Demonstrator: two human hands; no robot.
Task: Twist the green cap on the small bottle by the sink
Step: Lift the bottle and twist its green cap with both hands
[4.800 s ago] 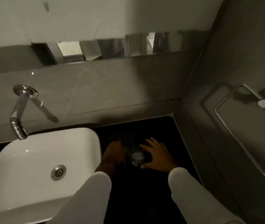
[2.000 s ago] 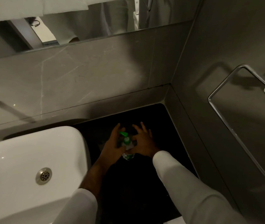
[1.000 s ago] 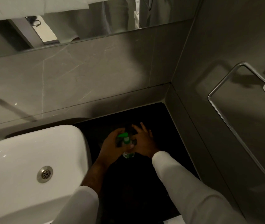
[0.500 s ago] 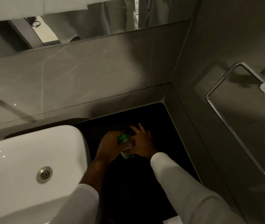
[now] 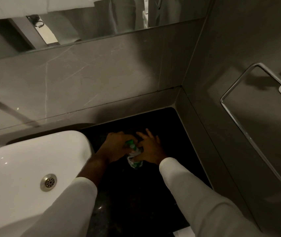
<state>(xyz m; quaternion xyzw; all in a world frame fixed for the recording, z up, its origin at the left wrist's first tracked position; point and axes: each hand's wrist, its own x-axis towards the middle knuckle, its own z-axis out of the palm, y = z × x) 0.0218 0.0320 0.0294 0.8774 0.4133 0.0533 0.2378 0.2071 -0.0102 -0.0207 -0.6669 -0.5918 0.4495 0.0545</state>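
One small clear bottle (image 5: pixel 135 162) with one green cap (image 5: pixel 129 144) stands on the black countertop (image 5: pixel 136 194) (beside one white sink (image 5: pixel 25 159)). The left hand (image 5: pixel 115 147) now curls closed over the cap, which half a second ago showed more; the right hand (image 5: pixel 149 149) grips the bottle.

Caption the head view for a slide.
Both hands grip a small bottle beside the sink, left hand on its green cap.

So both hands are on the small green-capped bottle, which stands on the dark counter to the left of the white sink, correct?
Not quite. In the head view the bottle stands to the right of the white sink, on the dark counter. The left hand and right hand are both on it.
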